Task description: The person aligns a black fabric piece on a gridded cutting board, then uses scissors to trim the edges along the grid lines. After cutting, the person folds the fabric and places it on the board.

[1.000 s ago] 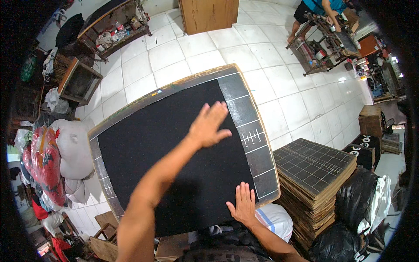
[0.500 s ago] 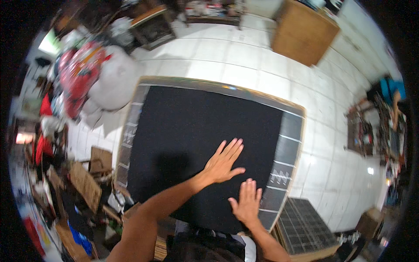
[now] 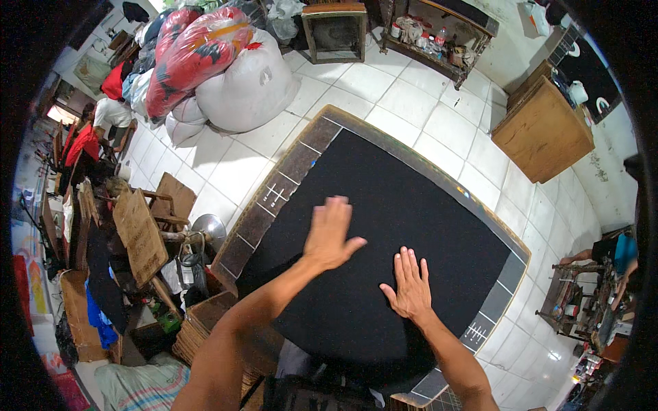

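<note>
A black cloth (image 3: 411, 198) lies spread over a dark board (image 3: 282, 190) that has white line marks along its margins and a worn, light edge. My left hand (image 3: 330, 234) is over the left middle of the cloth, fingers stretched out and a little blurred, thumb pointing right. To its right, my right hand (image 3: 409, 282) rests flat on the cloth with fingers extended. Neither hand holds anything. The cloth's near edge hangs over the board's front, close to my body.
Plastic-wrapped red bundles (image 3: 199, 58) and a big white sack (image 3: 250, 89) stand at the far left. A wooden box (image 3: 545, 130) is at the far right, a shelf rack (image 3: 439, 41) at the back. Wooden chairs (image 3: 140, 236) and clutter crowd the left. A person (image 3: 113, 116) is beyond.
The view has turned, so the board now appears rotated. My left hand has shifted toward the cloth's left side; my right hand lies farther in from the board's right edge.
</note>
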Action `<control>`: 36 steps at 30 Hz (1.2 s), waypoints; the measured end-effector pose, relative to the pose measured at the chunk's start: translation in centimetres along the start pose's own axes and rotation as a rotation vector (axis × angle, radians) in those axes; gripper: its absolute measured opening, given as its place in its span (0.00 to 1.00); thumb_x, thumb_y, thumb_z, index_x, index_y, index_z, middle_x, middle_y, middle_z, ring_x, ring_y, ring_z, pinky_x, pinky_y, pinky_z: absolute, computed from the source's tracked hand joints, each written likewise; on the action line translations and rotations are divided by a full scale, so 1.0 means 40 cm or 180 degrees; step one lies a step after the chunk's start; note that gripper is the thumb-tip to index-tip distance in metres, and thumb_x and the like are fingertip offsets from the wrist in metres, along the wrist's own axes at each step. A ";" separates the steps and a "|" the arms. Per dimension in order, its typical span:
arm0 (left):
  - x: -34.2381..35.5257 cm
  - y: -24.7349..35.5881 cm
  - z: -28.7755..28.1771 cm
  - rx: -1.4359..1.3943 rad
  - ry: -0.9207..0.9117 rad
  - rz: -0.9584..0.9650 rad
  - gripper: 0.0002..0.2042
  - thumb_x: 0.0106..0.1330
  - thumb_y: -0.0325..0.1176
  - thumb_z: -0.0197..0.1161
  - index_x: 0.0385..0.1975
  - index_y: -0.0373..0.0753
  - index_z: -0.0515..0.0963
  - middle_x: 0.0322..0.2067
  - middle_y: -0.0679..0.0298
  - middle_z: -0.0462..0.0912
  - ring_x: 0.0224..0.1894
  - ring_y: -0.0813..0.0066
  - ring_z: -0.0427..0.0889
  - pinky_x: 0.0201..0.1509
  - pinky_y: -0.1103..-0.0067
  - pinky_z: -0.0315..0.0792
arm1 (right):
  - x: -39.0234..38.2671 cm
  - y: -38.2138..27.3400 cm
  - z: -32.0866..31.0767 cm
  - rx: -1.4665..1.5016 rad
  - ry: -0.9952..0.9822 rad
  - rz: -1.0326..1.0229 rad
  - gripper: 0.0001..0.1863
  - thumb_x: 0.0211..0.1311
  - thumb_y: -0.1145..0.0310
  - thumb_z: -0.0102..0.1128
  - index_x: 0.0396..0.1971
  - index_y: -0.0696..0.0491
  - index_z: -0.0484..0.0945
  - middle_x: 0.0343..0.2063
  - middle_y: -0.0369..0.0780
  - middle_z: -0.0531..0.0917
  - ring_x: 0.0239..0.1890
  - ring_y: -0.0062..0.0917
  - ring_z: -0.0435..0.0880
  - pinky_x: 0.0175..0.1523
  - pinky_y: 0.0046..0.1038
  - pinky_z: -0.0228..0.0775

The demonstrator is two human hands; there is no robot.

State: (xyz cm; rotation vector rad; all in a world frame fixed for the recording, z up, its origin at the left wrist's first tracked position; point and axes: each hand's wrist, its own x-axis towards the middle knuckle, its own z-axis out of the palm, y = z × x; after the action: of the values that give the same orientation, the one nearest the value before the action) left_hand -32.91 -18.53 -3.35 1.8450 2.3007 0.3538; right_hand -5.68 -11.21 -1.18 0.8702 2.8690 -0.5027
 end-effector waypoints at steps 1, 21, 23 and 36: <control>0.056 0.008 0.011 -0.0275 0.0098 0.0350 0.46 0.69 0.64 0.48 0.71 0.25 0.52 0.74 0.44 0.48 0.78 0.49 0.43 0.79 0.57 0.39 | 0.032 -0.003 -0.007 -0.0016 -0.0094 -0.0092 0.43 0.72 0.40 0.41 0.73 0.59 0.53 0.75 0.49 0.51 0.78 0.41 0.45 0.78 0.50 0.33; 0.380 0.087 -0.055 0.0014 -0.0619 0.1190 0.48 0.68 0.70 0.42 0.74 0.31 0.50 0.76 0.50 0.44 0.79 0.58 0.40 0.80 0.60 0.34 | 0.079 -0.026 -0.034 -0.0325 -0.0271 -0.0056 0.43 0.70 0.38 0.42 0.72 0.57 0.56 0.75 0.45 0.53 0.78 0.36 0.48 0.78 0.46 0.37; 0.376 0.109 -0.021 -0.0280 -0.0657 0.1840 0.46 0.68 0.68 0.44 0.72 0.30 0.55 0.75 0.51 0.51 0.78 0.59 0.45 0.79 0.60 0.38 | 0.079 -0.024 -0.027 -0.0338 -0.0210 -0.0065 0.43 0.70 0.38 0.42 0.72 0.57 0.57 0.75 0.45 0.54 0.78 0.36 0.48 0.78 0.46 0.38; 0.328 -0.064 -0.029 0.0295 0.0362 -0.0086 0.50 0.69 0.66 0.45 0.70 0.19 0.49 0.73 0.36 0.46 0.77 0.43 0.42 0.79 0.57 0.36 | 0.078 -0.024 -0.019 -0.0324 -0.0311 -0.0029 0.44 0.70 0.39 0.44 0.73 0.57 0.52 0.76 0.46 0.49 0.79 0.37 0.44 0.78 0.47 0.33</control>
State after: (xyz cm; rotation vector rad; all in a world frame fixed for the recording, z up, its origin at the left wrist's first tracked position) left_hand -38.50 -6.34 -2.77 1.8800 2.4541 0.3630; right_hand -8.82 -10.06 -0.78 0.7941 2.7836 -0.3848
